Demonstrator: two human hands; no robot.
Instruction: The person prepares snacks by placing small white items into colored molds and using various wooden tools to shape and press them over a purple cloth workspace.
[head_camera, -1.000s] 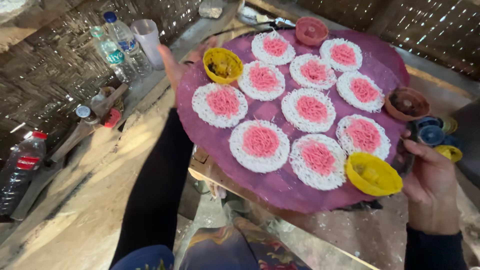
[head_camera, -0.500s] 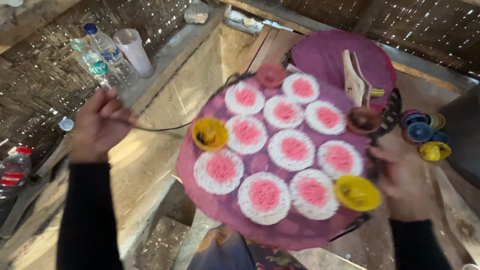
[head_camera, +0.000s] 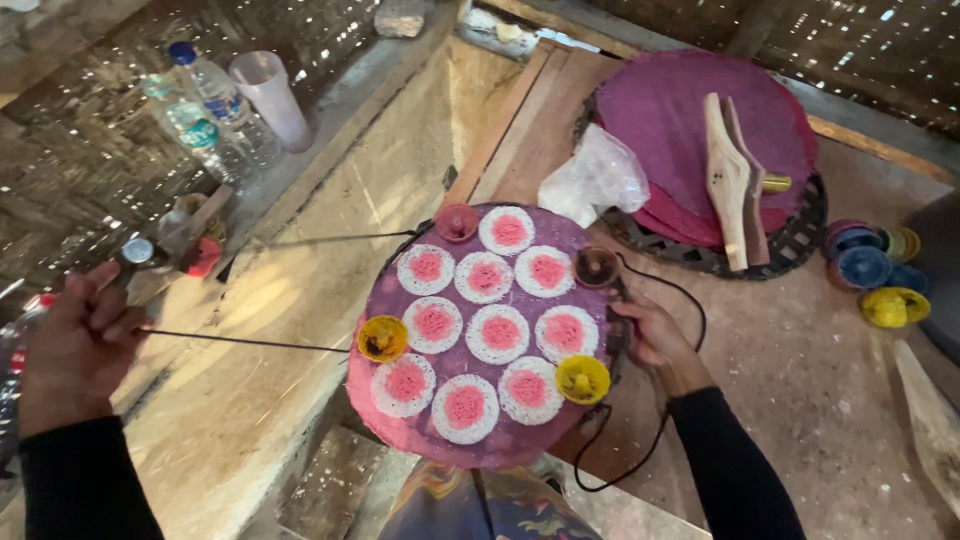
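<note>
We see the left hand (head_camera: 80, 345) closed in a pinch on a thin black cord (head_camera: 250, 342) that runs taut toward the round purple woven tray (head_camera: 480, 455), while the right hand (head_camera: 655, 340) is curled around the tray's right edge beside a looping black cable (head_camera: 640, 450). The tray sits low in the middle of the view, over the edge of the dusty wooden table (head_camera: 800, 370). On it we count nine white lacy discs with pink centres (head_camera: 500, 333), two small yellow cups (head_camera: 582, 379) and two small reddish-brown cups (head_camera: 455, 222). Behind it a crumpled clear plastic bag (head_camera: 598, 178) lies against a stack of bare purple trays (head_camera: 680, 110), with a pale wooden tool (head_camera: 726, 180) on top. Far right we spot a cluster of small blue and yellow cups (head_camera: 875, 270). Up left stand two clear plastic bottles (head_camera: 205, 115) and one white plastic tumbler (head_camera: 270, 95) on a ledge.
</note>
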